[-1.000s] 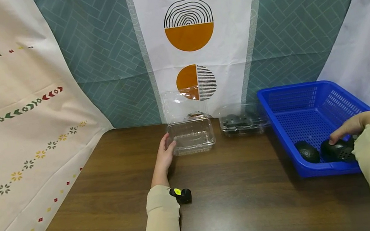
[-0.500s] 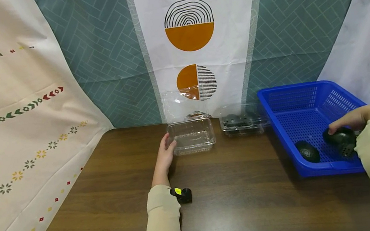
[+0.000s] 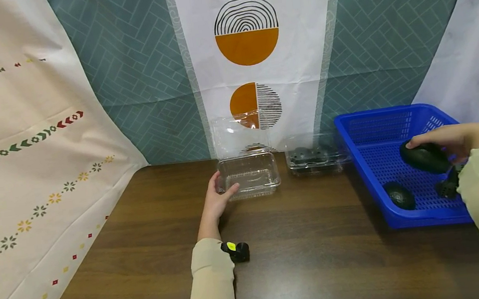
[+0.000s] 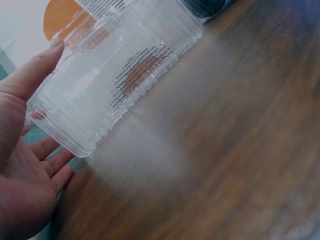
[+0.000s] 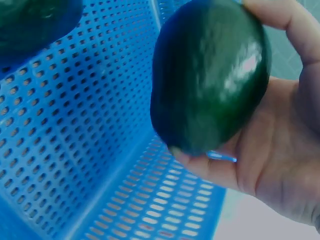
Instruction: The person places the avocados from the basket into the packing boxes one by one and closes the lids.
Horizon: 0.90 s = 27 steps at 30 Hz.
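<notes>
1. Over the blue perforated plastic basket [image 3: 425, 217], right hand [image 3: 456, 138] grips a dark-green oval avocado [image 3: 426, 157]; fingers partly hidden.
2. On the brown table [image 3: 317, 255], left hand [image 3: 217, 201], thumb spread, touches a clear rectangular plastic container [image 3: 253, 183].

head: high, forward-down | left wrist: close, container [image 4: 95, 100] | right wrist: close, basket [image 3: 430, 218], shared with head

A box [image 3: 315, 171], seemingly holding avocados [image 3: 308, 153], sits right of the container [image 3: 253, 192] and left of the basket [image 3: 382, 151].
</notes>
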{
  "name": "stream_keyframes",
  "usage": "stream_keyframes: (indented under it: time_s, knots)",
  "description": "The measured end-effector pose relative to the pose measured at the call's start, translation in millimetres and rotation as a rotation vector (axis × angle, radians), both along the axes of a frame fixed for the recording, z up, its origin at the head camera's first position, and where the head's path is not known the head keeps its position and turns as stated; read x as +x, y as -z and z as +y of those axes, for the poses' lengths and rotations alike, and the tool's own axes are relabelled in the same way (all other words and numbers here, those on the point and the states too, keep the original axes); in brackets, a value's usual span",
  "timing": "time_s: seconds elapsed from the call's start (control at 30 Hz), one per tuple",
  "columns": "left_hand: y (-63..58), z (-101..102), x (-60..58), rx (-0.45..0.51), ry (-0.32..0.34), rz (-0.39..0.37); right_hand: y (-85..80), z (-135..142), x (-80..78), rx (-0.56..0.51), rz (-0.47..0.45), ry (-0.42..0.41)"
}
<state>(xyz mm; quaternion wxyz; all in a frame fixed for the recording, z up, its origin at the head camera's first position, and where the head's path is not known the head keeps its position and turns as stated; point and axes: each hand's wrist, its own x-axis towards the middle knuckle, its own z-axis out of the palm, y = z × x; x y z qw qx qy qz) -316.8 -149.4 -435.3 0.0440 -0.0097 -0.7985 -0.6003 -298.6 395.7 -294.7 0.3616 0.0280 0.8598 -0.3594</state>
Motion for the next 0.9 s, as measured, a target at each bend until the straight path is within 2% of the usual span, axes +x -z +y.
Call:
stream_keyframes:
  time_s: [0.27,0.63,0.9]
  knots:
    - [-0.6,0,1.9,-0.021,-0.006,-0.016,-17.1,-14,-3.7,-0.050,0.081,0.030]
    - [2.2,-1,0.0,-0.009,0.007,-0.009,-29.4,-30,-6.2,0.026,0.285,-0.038]
    - [3.6,-1,-1.3,-0.022,0.018,-0.002,-38.9,-43,-6.4,0.059,0.339,-0.017]
